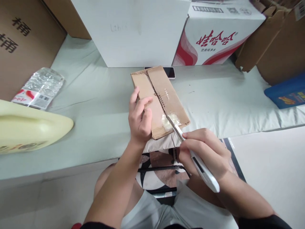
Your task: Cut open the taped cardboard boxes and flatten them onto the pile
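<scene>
On the pale surface (100, 105) we see the cardboard box (173, 98) at the centre of the frame, its long axis slanting from upper left to lower right. Our left hand (140, 119), the nearer one, grasps the box's left edge, curled over it, while our right hand (206, 152), just off the box's lower-right corner, wraps around the white knife (206, 176). The blade (175, 128) slants up and leftward from that hand, its tip meeting the lengthwise seam (153, 86) at the patch of clear tape (166, 124) near the box's lower end.
</scene>
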`<control>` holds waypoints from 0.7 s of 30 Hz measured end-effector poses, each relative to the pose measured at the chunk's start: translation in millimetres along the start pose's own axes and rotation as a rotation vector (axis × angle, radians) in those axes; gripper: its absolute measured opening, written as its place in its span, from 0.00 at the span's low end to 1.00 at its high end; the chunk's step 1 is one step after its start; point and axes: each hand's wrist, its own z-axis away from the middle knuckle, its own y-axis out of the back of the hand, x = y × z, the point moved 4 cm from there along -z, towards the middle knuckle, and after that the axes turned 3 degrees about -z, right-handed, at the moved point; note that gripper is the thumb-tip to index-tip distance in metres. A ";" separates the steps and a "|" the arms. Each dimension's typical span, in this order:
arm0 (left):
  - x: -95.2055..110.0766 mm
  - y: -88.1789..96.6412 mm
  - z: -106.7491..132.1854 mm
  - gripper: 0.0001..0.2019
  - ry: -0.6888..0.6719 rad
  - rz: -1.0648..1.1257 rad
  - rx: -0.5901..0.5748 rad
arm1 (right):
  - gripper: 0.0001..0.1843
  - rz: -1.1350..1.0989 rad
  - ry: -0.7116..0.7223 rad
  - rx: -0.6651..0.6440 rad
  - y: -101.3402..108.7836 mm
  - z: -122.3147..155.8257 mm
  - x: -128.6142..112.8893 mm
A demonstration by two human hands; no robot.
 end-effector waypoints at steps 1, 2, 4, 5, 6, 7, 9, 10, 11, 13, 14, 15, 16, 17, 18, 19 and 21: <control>-0.1 -0.1 -0.3 0.22 -0.001 -0.005 -0.005 | 0.09 0.001 -0.011 -0.033 1.2 0.2 -0.5; -0.3 -0.3 -0.6 0.22 -0.001 -0.008 -0.009 | 0.09 0.004 -0.018 -0.056 2.0 0.7 -1.0; -1.0 -0.5 -1.1 0.22 -0.003 -0.013 -0.010 | 0.08 0.007 -0.012 -0.053 2.7 1.9 -1.7; -1.4 -0.4 -1.2 0.22 -0.006 -0.015 -0.004 | 0.08 0.004 0.006 -0.015 3.3 2.5 -2.0; -1.9 -0.3 -1.3 0.22 -0.009 -0.017 0.004 | 0.08 0.000 0.022 0.018 3.3 2.9 -1.9; -2.5 -0.2 -1.2 0.22 -0.010 -0.020 0.011 | 0.07 -0.002 0.023 0.024 2.2 3.0 -0.9; -3.7 0.0 -1.2 0.22 -0.009 -0.025 0.013 | 0.07 -0.002 0.007 -0.042 -1.7 2.2 1.8; -4.2 0.2 -1.3 0.22 -0.008 -0.024 0.011 | 0.08 -0.004 0.004 -0.080 -2.9 1.6 2.8; -4.6 0.4 -1.5 0.22 -0.007 -0.021 0.007 | 0.08 -0.015 0.009 -0.102 -2.7 0.8 3.0; -5.1 1.0 -2.1 0.23 -0.013 -0.015 -0.004 | 0.09 -0.045 0.030 -0.084 2.3 -1.0 1.5; -5.2 1.5 -2.6 0.23 -0.018 -0.017 -0.006 | 0.09 -0.060 0.040 -0.061 6.1 -1.9 -0.1; -5.5 2.1 -3.1 0.23 -0.021 -0.024 -0.006 | 0.10 -0.069 0.036 -0.057 9.1 -2.7 -1.5; -5.9 2.7 -3.6 0.24 -0.022 -0.033 -0.005 | 0.10 -0.070 0.023 -0.075 11.0 -3.4 -2.8; -6.5 3.3 -4.0 0.24 -0.024 -0.039 -0.003 | 0.11 -0.057 -0.001 -0.113 11.5 -4.0 -3.4; -7.3 3.7 -4.5 0.24 -0.025 -0.040 -0.003 | 0.11 -0.042 -0.024 -0.151 11.1 -4.4 -3.6; -8.3 3.9 -4.9 0.24 -0.023 -0.035 -0.007 | 0.11 -0.038 -0.029 -0.175 10.2 -4.7 -3.6; -11.1 4.0 -5.8 0.23 -0.021 -0.012 -0.019 | 0.10 -0.049 -0.010 -0.163 7.9 -5.2 -2.2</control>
